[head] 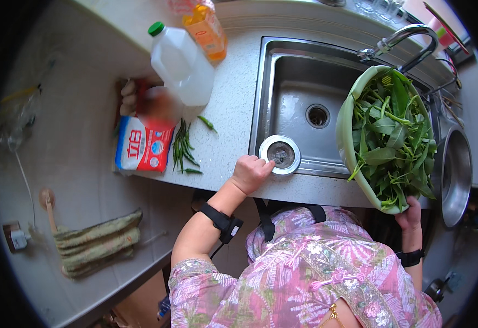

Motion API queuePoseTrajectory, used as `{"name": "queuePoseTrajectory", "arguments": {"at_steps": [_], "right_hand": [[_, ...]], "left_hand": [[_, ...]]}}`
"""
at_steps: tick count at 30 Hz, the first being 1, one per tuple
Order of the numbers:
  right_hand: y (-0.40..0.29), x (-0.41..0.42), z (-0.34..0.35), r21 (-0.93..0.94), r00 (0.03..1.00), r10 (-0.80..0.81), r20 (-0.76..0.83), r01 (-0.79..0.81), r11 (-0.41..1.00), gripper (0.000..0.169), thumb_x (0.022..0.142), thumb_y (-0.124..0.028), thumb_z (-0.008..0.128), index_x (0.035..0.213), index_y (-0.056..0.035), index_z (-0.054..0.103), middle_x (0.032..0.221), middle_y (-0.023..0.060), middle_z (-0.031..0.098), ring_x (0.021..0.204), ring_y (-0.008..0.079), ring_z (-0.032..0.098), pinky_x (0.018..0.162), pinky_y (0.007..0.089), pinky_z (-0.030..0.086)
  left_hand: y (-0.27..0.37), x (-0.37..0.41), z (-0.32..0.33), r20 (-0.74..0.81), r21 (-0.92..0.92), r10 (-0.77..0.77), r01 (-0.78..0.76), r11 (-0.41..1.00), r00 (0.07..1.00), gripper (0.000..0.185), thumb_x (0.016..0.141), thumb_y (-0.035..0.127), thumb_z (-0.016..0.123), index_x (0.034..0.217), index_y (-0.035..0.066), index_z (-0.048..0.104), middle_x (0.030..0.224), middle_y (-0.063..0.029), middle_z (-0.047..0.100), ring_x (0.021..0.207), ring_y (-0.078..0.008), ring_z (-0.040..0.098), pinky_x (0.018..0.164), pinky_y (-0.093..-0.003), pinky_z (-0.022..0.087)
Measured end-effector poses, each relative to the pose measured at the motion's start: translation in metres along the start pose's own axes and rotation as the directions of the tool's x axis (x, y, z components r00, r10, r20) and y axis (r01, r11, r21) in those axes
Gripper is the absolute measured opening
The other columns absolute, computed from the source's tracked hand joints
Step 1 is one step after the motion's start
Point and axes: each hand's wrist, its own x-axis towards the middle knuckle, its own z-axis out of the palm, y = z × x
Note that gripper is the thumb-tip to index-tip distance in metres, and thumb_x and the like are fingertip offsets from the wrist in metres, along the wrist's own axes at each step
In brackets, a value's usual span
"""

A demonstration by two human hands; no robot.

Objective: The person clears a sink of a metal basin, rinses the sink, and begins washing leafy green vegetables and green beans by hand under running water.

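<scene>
My left hand (250, 175) grips the rim of a round metal sink strainer (281, 155) at the near left corner of the stainless-steel sink (294, 106). The strainer's mesh bowl faces up. With my right hand (410, 215) I hold the near edge of a pale green plastic basin (347, 127), its fingers partly hidden behind the rim. Leafy green vegetables with long stems (397, 135) fill the basin, which is tilted over the right side of the sink. The drain hole (317, 116) in the sink floor is uncovered.
A chrome faucet (411, 33) rises behind the basin. A metal bowl (456, 176) stands at the right. Left of the sink are green chillies (183, 145), a red, white and blue packet (144, 145), a translucent jug (181, 63) and an orange carton (206, 35).
</scene>
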Motion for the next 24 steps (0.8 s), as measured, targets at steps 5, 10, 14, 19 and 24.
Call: {"name": "queuePoseTrajectory", "arguments": {"at_steps": [5,10,14,19,24], "right_hand": [[-0.001,0.001,-0.004,-0.079,0.997,0.081,-0.007,-0.082,0.994,0.035,0.071,-0.008,0.042,0.104,-0.0004,0.049,0.1,0.011,0.056,0.09,0.0259,0.055,0.082,0.0388,0.044],[0.007,-0.016,-0.016,-0.129,0.997,0.08,0.016,-0.077,0.989,0.042,0.072,-0.012,0.043,0.113,-0.0018,0.045,0.105,0.011,0.055,0.094,0.0263,0.055,0.081,0.0419,0.046],[-0.008,-0.017,-0.047,-0.309,0.992,0.119,0.033,-0.103,0.945,0.036,0.074,-0.017,0.042,0.106,-0.0024,0.049,0.099,0.0096,0.058,0.086,0.0245,0.058,0.073,0.0402,0.049],[-0.01,-0.009,-0.04,-0.397,0.992,0.117,0.039,-0.092,0.913,0.031,0.075,-0.014,0.04,0.101,-0.0019,0.051,0.096,0.0089,0.059,0.085,0.0232,0.058,0.074,0.0383,0.048],[-0.022,-0.005,-0.051,-0.395,0.998,0.047,0.044,-0.026,0.918,0.035,0.08,-0.019,0.041,0.11,-0.0014,0.047,0.104,0.0106,0.056,0.092,0.0227,0.056,0.082,0.0365,0.045]], "left_hand": [[0.016,-0.011,0.002,-0.173,0.017,-0.136,0.141,0.99,0.976,0.012,0.061,0.008,0.056,0.072,0.012,0.059,0.046,0.0002,0.042,0.041,-0.016,0.046,0.038,-0.0296,0.036],[0.036,-0.016,0.009,-0.27,-0.043,-0.217,0.213,0.976,0.938,0.011,0.063,0.009,0.055,0.073,0.013,0.058,0.048,-0.0004,0.043,0.044,-0.0173,0.048,0.04,-0.0305,0.037],[0.075,-0.022,0.03,-0.376,-0.063,-0.37,0.375,0.925,0.85,0.013,0.063,0.007,0.055,0.073,0.015,0.059,0.048,-0.0001,0.042,0.045,-0.017,0.047,0.041,-0.0306,0.037],[0.083,-0.038,0.035,-0.508,-0.138,-0.471,0.472,0.871,0.721,0.014,0.063,0.005,0.058,0.073,0.015,0.058,0.05,-0.0008,0.043,0.046,-0.0182,0.047,0.041,-0.0309,0.037],[0.086,-0.073,0.014,-0.629,-0.155,-0.516,0.557,0.816,0.582,0.011,0.066,0.005,0.06,0.073,0.013,0.057,0.05,-0.0006,0.041,0.046,-0.0178,0.045,0.043,-0.0307,0.036]]}}
